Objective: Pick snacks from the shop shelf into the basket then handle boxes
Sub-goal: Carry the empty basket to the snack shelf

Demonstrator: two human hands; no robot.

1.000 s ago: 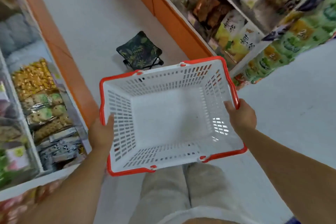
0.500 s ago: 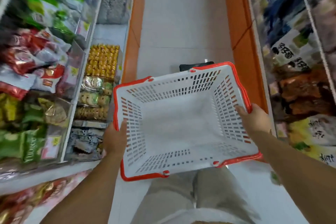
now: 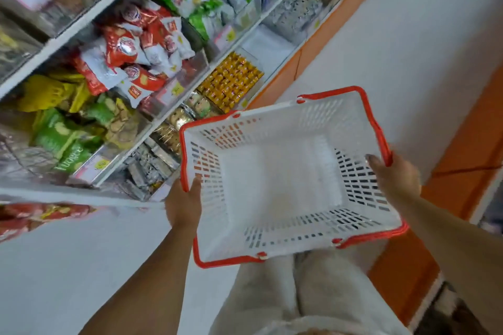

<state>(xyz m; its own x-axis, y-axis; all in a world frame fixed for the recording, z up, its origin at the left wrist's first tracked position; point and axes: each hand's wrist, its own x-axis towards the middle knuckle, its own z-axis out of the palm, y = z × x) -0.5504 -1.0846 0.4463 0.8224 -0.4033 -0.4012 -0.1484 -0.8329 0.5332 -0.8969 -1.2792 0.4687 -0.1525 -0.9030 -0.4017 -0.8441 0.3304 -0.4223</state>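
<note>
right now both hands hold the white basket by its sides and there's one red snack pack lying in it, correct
Not quite. The head view shows the basket empty: only its bare white floor is visible, and the red snack packs are on the shelf. The rest holds: the left hand and the right hand hold the white basket by its sides.

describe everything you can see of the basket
The basket is white plastic with slotted walls, a solid floor and a red rim. It is empty, open side up, held over the person's legs beside the snack shelf. The left hand grips its left edge, the right hand its right edge.
</note>
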